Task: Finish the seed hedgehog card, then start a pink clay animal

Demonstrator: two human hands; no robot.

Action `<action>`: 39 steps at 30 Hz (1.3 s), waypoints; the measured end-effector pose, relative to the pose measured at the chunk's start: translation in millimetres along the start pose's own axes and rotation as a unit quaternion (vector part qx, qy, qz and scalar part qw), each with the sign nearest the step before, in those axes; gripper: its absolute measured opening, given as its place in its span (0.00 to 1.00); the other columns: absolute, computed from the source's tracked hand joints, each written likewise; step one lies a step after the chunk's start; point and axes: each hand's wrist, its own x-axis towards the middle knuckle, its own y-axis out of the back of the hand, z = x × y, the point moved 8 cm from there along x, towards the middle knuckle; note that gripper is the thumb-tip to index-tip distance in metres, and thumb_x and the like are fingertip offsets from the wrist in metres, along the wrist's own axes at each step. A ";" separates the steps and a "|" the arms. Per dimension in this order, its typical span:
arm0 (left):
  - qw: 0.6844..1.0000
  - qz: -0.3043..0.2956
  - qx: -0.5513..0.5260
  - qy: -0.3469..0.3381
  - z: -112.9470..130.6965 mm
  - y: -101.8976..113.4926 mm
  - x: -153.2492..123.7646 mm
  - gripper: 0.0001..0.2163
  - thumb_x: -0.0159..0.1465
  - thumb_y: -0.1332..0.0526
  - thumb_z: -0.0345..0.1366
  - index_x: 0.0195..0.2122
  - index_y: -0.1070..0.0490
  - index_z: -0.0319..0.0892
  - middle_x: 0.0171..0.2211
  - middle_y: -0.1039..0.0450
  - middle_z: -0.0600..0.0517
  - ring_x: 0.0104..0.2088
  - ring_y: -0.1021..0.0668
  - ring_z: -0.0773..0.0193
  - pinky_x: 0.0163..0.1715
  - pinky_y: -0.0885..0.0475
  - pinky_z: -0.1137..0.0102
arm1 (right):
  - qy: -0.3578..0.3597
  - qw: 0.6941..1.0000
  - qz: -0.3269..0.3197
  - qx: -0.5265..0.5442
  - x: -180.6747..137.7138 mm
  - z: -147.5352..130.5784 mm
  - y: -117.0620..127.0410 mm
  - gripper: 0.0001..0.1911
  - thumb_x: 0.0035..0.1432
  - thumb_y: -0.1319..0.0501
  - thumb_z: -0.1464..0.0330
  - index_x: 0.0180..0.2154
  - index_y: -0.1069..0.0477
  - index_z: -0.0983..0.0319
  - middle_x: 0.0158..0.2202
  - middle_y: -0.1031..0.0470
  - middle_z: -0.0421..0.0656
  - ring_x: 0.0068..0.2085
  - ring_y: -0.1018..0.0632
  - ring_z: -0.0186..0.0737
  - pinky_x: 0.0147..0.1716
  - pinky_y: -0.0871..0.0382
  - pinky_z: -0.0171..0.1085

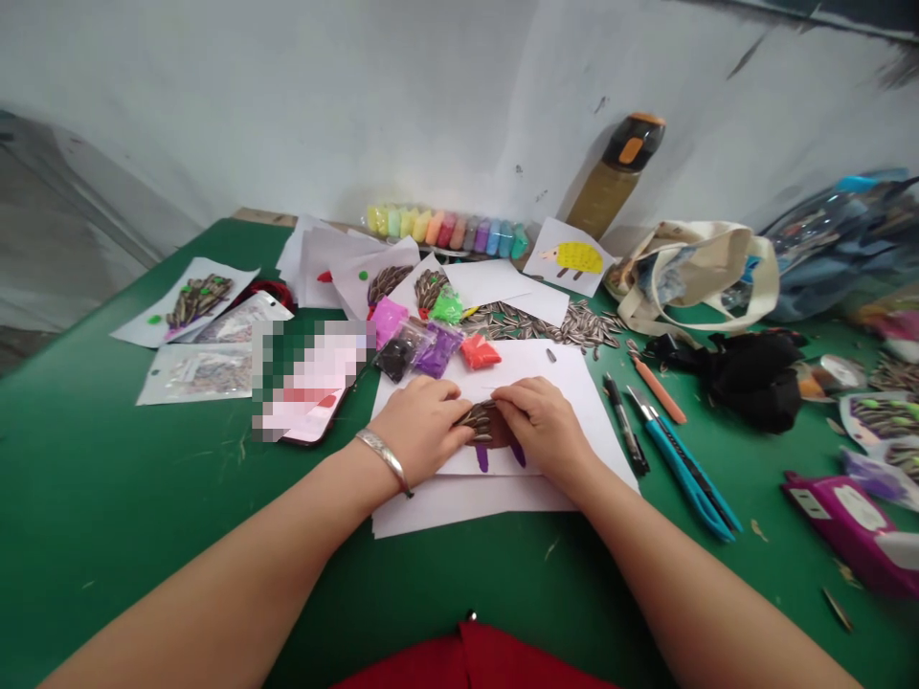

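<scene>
White paper [459, 494] lies in front of me, bearing a brown body shape with purple legs [482, 458]. Striped sunflower seeds [480, 422] cover the left part of that shape. My left hand [423, 426], with a bracelet on its wrist, rests at the shape's left edge. Its thumb and forefinger are curled together against the seeds; whatever they pinch is hidden. Over the right part of the brown shape, my right hand [544, 423] has its fingertips pressed together, holding something too small to make out.
Clay packets [433, 350] and a seed pile [567, 323] lie beyond the paper. A phone [323, 383] is at left. A pen [626, 426], blue cutter [685, 467] and orange tool [657, 383] lie right. Behind stand a bottle [610, 182] and cloth bag [696, 273].
</scene>
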 end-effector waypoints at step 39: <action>1.000 0.012 -0.004 0.018 -3.2 -3.4 -3.4 0.13 0.63 0.41 0.46 0.42 0.25 0.44 0.44 0.30 0.47 0.43 0.30 0.55 0.45 0.34 0.60 | 0.020 1.000 -0.001 0.004 -0.3 -1.4 -4.5 0.11 0.64 0.45 0.70 0.37 0.23 0.57 0.33 0.24 0.44 0.38 0.28 0.43 0.40 0.35 0.41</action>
